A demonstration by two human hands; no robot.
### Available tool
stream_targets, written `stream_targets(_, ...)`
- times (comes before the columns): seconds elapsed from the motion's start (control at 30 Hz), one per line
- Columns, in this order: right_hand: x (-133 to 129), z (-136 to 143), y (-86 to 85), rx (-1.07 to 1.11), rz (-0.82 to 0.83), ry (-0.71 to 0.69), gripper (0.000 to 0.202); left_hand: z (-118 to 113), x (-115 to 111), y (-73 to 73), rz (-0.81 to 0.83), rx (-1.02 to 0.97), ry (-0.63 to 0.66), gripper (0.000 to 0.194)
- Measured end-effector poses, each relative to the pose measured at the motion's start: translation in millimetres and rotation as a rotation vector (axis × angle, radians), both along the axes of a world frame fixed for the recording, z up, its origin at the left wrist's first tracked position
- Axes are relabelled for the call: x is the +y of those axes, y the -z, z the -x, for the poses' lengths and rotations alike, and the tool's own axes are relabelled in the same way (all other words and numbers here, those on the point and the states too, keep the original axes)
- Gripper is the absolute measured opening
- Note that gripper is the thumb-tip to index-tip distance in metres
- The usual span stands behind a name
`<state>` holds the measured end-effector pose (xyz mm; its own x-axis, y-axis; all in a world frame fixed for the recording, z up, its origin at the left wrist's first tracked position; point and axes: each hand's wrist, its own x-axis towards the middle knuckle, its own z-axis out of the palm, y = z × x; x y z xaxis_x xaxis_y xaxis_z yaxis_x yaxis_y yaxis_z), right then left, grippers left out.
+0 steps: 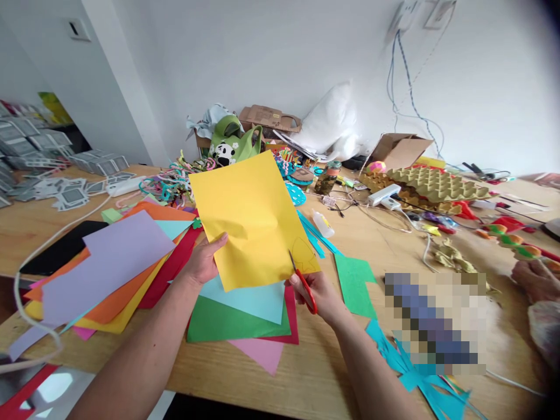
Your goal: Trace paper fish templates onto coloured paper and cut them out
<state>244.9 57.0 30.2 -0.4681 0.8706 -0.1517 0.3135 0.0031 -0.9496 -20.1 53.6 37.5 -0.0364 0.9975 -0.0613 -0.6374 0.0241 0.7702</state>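
Note:
A yellow sheet of paper [249, 216] is held up above the table, tilted, with a pencil outline near its lower right corner. My left hand [205, 259] grips its lower left edge, thumb on top. Red-handled scissors [307, 290] are in my right hand [319, 294], at the lower right corner, their blade tip beside the drawn outline. Beneath the sheet lie light blue paper [258, 300], green paper [236, 321] and pink paper [261, 352].
Stacked coloured sheets [109, 256] and a black tablet-like object [65, 248] are on the left. Green scrap [355, 283] and blue cut pieces [409, 367] lie right. Egg trays [437, 184] stand behind. Another person's hand [536, 280] is at the far right.

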Motion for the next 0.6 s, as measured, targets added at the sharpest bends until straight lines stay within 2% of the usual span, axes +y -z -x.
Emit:
stream_targets(0.3, -3.9, 9.0, -8.5, -0.034, 0.052, 0.108, 0.058, 0.6, -0.7, 0.9, -0.006, 0.003, 0.029, 0.044)
stream_targets(0.6, -0.6, 5.3, -0.8, 0.017, 0.0, 0.05, 0.052, -0.3, -1.9, 0.9, 0.003, 0.003, 0.045, 0.044)
